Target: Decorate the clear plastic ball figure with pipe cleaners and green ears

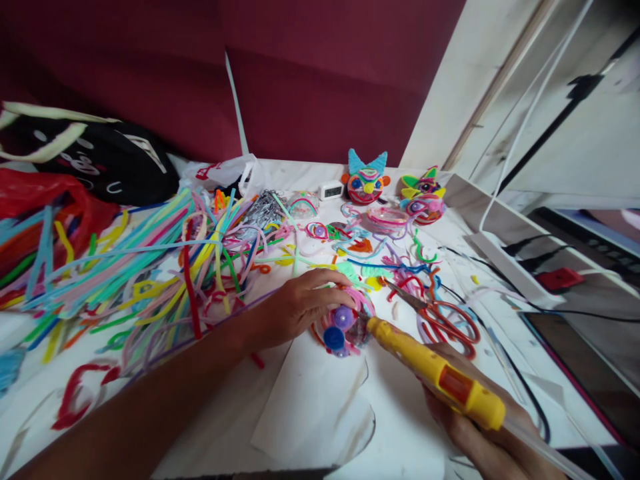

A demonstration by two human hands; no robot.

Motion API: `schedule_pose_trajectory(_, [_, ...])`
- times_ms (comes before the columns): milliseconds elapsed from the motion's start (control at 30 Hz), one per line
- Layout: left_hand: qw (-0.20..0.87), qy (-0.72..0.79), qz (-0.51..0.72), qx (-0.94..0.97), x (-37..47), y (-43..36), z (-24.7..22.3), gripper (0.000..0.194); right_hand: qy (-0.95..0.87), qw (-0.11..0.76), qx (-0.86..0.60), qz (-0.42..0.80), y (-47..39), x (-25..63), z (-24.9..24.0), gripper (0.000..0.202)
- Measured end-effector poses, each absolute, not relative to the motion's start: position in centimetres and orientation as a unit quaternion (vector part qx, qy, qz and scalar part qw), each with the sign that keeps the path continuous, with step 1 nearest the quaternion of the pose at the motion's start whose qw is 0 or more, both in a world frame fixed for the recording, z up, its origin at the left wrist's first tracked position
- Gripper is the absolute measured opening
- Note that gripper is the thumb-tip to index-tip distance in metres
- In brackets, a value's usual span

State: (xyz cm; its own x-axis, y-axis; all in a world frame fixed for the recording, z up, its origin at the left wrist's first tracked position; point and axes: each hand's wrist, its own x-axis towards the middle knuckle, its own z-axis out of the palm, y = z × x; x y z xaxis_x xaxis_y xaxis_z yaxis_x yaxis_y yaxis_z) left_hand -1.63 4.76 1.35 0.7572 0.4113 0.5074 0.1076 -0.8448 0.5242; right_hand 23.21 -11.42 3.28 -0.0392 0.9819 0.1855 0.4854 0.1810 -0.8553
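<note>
My left hand [295,303] is closed on a round craft figure [343,323] made of pink pipe cleaner, with purple and blue discs on its front. In my right hand [463,417] is a yellow hot glue gun [425,363], its nozzle at the right side of the figure. A clear glue stick [530,437] juts from the gun's back end. Beneath the figure lies cut white paper [310,400]. Orange-handled scissors [453,327] rest just right of the figure, among pipe cleaner scraps. Fingers of my right hand are partly hidden behind the gun.
Bundles of coloured pipe cleaners [135,267] cover the left side. Finished-looking craft faces [367,183] stand at the back, near a small digital clock [331,191]. A power strip [520,267] with cables lies to the right, beside a dark tablet-like device [580,367].
</note>
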Motion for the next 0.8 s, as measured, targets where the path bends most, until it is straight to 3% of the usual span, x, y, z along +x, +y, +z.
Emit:
schedule_pose_trajectory(233, [0.238, 0.133, 0.33, 0.903, -1.6, 4.7, 1.3, 0.034, -0.646, 0.411, -0.573, 0.293, -11.6, 22.8, 3.5, 0.026])
schedule_pose_trajectory(533, [0.239, 0.139, 0.324, 0.904, -1.6, 4.6, 1.4, 0.033, -0.696, 0.351, -0.588, 0.215, -12.1, 23.9, 2.7, 0.025])
schedule_pose_trajectory(800, [0.245, 0.149, 0.32, 0.903, -1.5, 4.4, 1.6, 0.031, -0.681, 0.273, -0.653, 0.191, -14.7, 28.7, -1.9, 0.037])
